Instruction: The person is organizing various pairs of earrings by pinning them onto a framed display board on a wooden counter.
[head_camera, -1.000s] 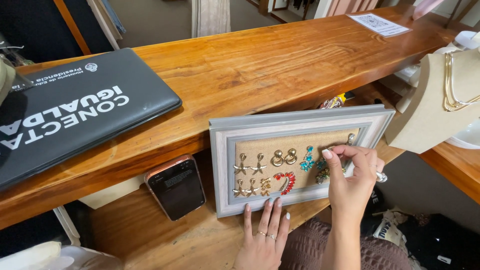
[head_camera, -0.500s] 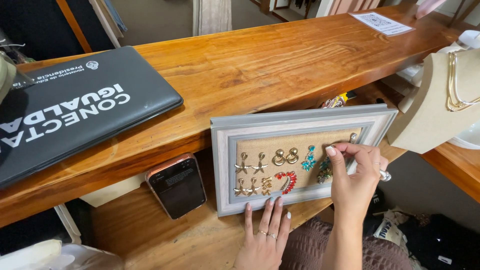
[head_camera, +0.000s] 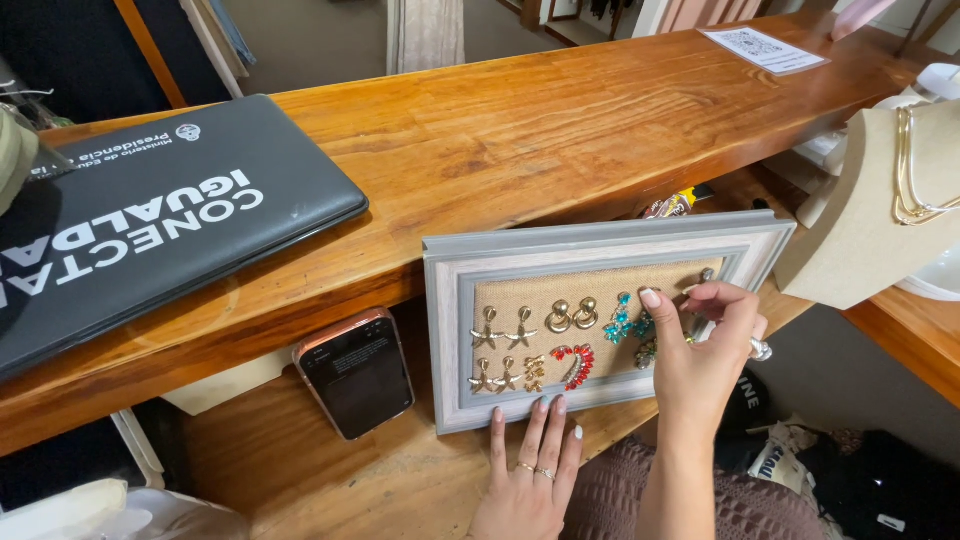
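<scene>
A grey picture frame (head_camera: 560, 248) with a burlap panel leans against the wooden counter, standing on a lower wooden shelf. Several earrings are pinned to the burlap: gold starfish (head_camera: 503, 330), gold loops (head_camera: 571, 315), a red curved one (head_camera: 576, 364) and a turquoise one (head_camera: 620, 320). My left hand (head_camera: 528, 478) lies flat on the shelf, fingertips touching the frame's bottom edge. My right hand (head_camera: 703, 345) is raised against the panel's right side, fingers pinched on a small earring there; the piece itself is mostly hidden by the fingers.
A closed dark laptop (head_camera: 150, 215) lies on the counter (head_camera: 560, 130) at left. A phone (head_camera: 355, 372) leans under the counter, left of the frame. A beige necklace bust (head_camera: 880, 215) stands at right. A printed sheet (head_camera: 762, 48) lies far right.
My right hand's fingers have shifted slightly at the panel's right side. The frame and my left hand stay where they were.
</scene>
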